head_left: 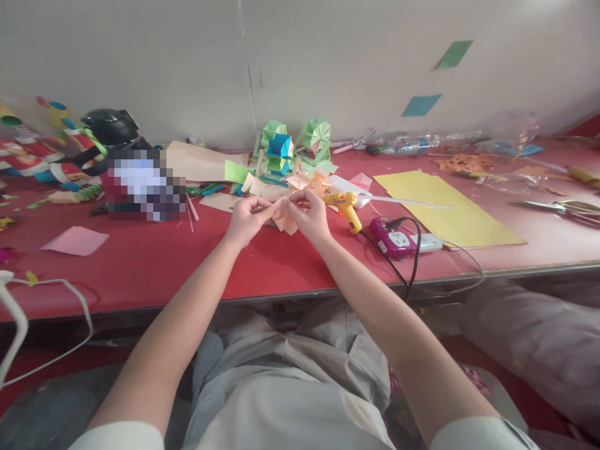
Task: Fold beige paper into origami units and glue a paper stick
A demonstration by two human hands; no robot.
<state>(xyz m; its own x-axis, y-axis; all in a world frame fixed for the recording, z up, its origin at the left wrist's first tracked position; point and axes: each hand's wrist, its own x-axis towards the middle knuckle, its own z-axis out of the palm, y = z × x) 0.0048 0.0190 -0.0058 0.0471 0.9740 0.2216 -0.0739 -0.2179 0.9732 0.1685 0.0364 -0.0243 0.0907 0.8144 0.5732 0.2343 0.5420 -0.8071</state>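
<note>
Both hands meet over the red table near the middle of the view, pinching a folded piece of peach paper (285,223) between them. My left hand (250,220) grips its left side with thumb and fingertips. From the right, my right hand (309,215) holds it with fingers bent. More peach folded paper (302,179) lies just behind the hands. Behind that stand green folded-paper shapes (316,136) and a blue one (280,146). A yellow glue gun (349,211) with a long clear stick rests right beside my right hand.
On the red table (197,269), a purple power socket (396,237) with cables sits right of the hands, before a yellow sheet (450,209). Scissors (562,207) lie far right. Pink paper (77,240) and a black object (110,128) are left. Another person's leg (534,337) shows at right.
</note>
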